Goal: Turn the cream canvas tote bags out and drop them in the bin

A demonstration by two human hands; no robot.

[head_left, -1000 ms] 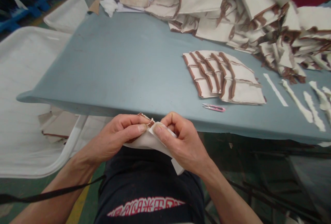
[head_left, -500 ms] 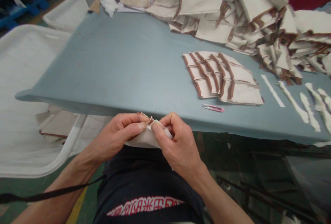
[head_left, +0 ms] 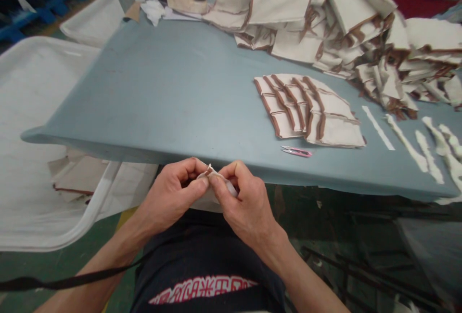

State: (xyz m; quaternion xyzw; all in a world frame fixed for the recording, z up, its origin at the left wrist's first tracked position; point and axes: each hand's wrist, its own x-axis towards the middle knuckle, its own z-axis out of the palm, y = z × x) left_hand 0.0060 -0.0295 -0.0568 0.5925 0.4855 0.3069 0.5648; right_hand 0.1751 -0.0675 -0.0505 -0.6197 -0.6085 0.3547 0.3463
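Both hands pinch one white fabric piece [head_left: 207, 202] with brown edging, held over my lap at the table's front edge. My left hand [head_left: 176, 185] grips its brown-trimmed edge between thumb and fingers. Right beside it, my right hand [head_left: 243, 195] is closed on the same edge, thumb on top; a small tip of cloth sticks up between the two thumbs. Most of the piece is hidden behind the hands. Pink-handled thread snips [head_left: 296, 151] lie on the table to the right, in front of a fanned stack of white pieces with brown trim [head_left: 310, 108].
The blue-grey table [head_left: 151, 86] spans the view. A large heap of brown-edged white pieces [head_left: 346, 29] covers its back right. White strips [head_left: 407, 142] lie at the right. A white plastic tub [head_left: 21, 178] at the left holds some fabric pieces [head_left: 77, 173].
My left hand has shifted slightly right, closer to the right thumb, and its fingers are more bent. Less of the fabric shows beneath the hands. The snips and stack stay put.
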